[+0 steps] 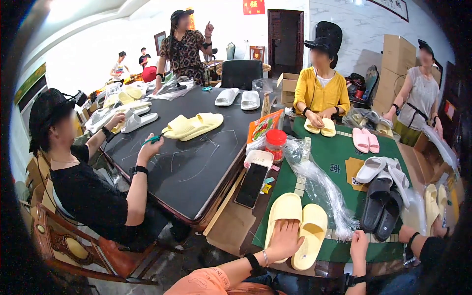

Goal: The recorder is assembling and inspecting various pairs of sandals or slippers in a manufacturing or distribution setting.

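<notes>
Fingers [290, 231] of the left hand [284, 241] lie flat and unclenched on the heel of a pale yellow slipper [281, 216], whose mate [309, 235] touches it on the green tabletop [339, 157]. Right hand [359, 244] pinches crinkled clear plastic wrap [322, 189] just beside the pair.

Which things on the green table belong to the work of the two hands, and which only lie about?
In hand:
- left hand pressing on the pale yellow foam slipper pair
- right hand at the crumpled clear plastic wrapping

Lying about:
- black smartphone
- red-lidded plastic jar
- pink slipper pair
- black slipper pair
- white slipper pair
</notes>
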### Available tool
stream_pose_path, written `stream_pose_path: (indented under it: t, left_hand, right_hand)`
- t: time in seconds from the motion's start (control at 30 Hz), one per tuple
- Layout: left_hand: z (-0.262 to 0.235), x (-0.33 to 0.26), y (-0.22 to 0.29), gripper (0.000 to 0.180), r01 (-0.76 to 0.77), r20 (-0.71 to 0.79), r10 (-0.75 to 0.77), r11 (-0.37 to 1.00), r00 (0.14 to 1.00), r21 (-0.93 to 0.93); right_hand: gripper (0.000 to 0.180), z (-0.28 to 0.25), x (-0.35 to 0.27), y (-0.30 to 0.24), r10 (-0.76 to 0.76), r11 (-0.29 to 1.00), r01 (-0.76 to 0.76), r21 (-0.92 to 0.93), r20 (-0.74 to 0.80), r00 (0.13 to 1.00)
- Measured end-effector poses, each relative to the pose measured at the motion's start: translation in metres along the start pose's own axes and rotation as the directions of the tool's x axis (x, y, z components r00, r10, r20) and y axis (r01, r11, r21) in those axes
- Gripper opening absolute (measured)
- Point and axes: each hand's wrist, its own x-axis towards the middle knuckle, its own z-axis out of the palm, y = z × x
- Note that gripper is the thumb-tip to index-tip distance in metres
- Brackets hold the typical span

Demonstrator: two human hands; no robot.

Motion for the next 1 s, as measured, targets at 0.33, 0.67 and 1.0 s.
stream_pose_path:
  t: [0.33,0.67,1.0]
  left_hand:
    - [0.001,-0.001,-0.001,0.058,-0.001,0.033,0.001,1.000,0.999,0.018]
    - [-0.003,0.001,-0.002,0.060,0.017,0.074,-0.018,1.000,0.997,0.017]
    - [-0.003,-0.001,-0.003,0.059,-0.005,0.018,0.005,1.000,1.000,0.007]
  right_hand:
    - [0.014,-0.012,-0.006,0.006,-0.057,0.978,0.051,-0.202,-0.023,0.998]
    - [0.015,-0.070,0.012,-0.057,-0.057,0.986,0.123,0.112,-0.470,0.881]
    - [0.024,-0.117,0.001,-0.078,-0.382,-0.186,0.021,0.982,-0.092,0.920]
